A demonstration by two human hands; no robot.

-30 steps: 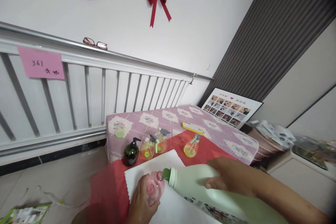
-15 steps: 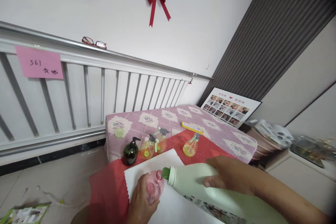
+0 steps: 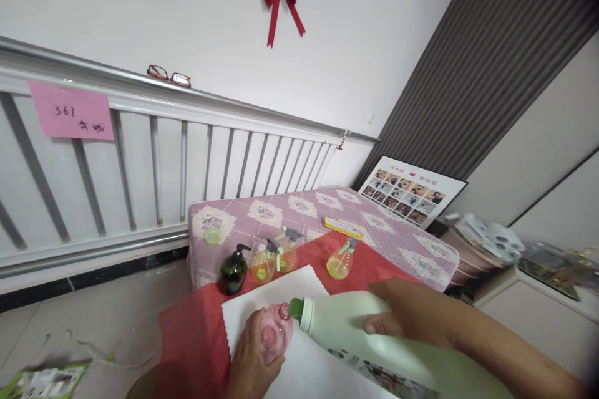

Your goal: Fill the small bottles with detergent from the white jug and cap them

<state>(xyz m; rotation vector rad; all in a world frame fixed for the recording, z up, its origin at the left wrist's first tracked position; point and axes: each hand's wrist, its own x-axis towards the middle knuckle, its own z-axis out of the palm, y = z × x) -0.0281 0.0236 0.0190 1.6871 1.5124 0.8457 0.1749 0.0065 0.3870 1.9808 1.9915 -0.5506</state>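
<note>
Pink bottle (image 3: 276, 338): gripped by left hand (image 3: 253, 355), sheet (image 3: 306, 365)'s left edge
Jug (image 3: 344, 318): grasped by right hand (image 3: 402, 308), tipped
Spout (image 3: 296, 309): at mouth (image 3: 284, 309); steadiness likely needed

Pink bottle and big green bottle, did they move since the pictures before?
No, nothing visibly changed. The left hand still holds the pink bottle, and the right hand still holds the big green bottle tipped at its mouth. The dark pump bottle stayed put too.

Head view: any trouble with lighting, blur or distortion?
In the head view, light is soft; the top right corner is dark; the right forearm looks stretched toward the edge; print on the pale green bottle is too soft to read.
</note>
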